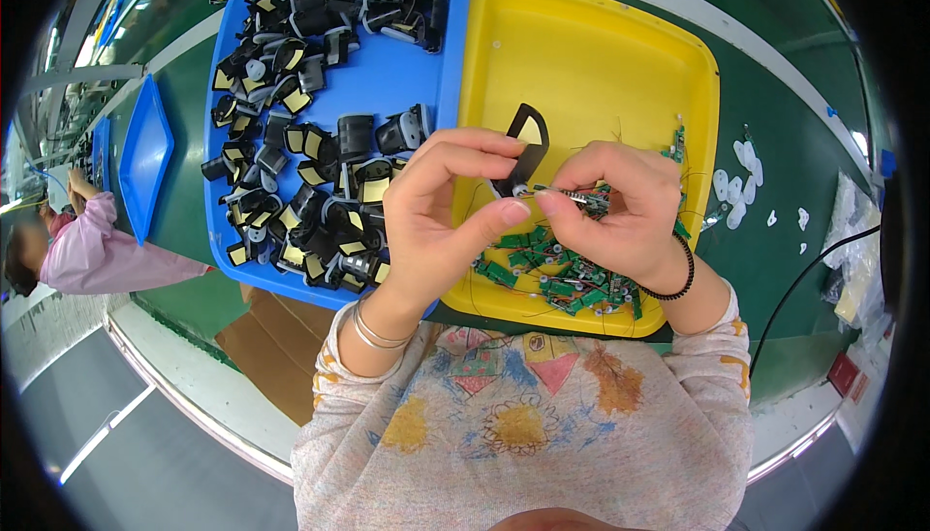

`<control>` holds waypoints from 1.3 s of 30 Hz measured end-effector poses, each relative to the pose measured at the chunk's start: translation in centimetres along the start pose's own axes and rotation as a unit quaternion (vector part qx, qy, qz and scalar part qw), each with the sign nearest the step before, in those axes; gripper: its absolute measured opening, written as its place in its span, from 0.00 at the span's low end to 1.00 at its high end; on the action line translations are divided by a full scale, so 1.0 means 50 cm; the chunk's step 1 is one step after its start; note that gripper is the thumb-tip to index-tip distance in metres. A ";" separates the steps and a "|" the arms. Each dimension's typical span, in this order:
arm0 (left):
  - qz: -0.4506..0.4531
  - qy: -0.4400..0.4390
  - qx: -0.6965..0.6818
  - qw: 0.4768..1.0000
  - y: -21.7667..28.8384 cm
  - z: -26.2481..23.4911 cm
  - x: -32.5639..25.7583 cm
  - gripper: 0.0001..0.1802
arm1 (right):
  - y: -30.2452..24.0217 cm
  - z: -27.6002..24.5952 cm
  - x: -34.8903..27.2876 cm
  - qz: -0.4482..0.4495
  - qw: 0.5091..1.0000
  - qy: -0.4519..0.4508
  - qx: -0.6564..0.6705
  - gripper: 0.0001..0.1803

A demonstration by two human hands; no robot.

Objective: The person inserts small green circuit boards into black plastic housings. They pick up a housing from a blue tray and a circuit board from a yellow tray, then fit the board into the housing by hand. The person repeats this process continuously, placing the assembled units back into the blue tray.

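Note:
Between the thumb and fingers of my left hand (pixel 441 206) is a black plastic housing (pixel 530 148) with a pale yellow pad on its inner face. My right hand (pixel 620 202) pinches a small green circuit board (pixel 593 203), its end close against the lower edge of the housing. My fingers partly cover where the two meet, so I cannot tell whether they are joined. Both hands are over the yellow tray (pixel 581 17). Under my right hand lies a heap of green circuit boards (pixel 581 284) with thin wires.
At left, a blue tray (pixel 387 76) holds many black housings (pixel 291 211). White translucent pieces (pixel 741 182) lie on the green table (pixel 794 124), near clear plastic bags (pixel 852 260) and a black cable (pixel 794 284). Another person in pink (pixel 121 245) sits far left beside a blue lid-like tray (pixel 147 163).

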State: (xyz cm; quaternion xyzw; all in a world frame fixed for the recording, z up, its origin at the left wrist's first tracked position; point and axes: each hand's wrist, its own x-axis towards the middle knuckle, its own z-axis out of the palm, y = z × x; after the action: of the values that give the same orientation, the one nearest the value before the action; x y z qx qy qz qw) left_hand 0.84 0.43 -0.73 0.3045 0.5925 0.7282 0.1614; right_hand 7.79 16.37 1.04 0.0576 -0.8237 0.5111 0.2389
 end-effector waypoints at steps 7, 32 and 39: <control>-0.006 -0.007 -0.020 1.000 0.003 0.002 -0.004 0.11 | -0.004 0.001 -0.001 -0.015 1.000 -0.013 -0.012 0.06; -0.008 -0.108 0.110 0.988 0.011 -0.020 0.009 0.11 | 0.018 0.004 -0.006 0.008 0.993 -0.063 0.102 0.03; -0.056 -0.016 0.006 0.998 0.025 -0.004 0.002 0.17 | 0.019 0.004 -0.005 -0.002 0.990 -0.083 0.118 0.04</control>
State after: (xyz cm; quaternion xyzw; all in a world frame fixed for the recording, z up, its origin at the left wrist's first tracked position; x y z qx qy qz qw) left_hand 0.82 0.03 0.45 0.2837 0.6104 0.7092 0.2099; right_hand 7.62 16.59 0.07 0.1295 -0.7744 0.5975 0.1629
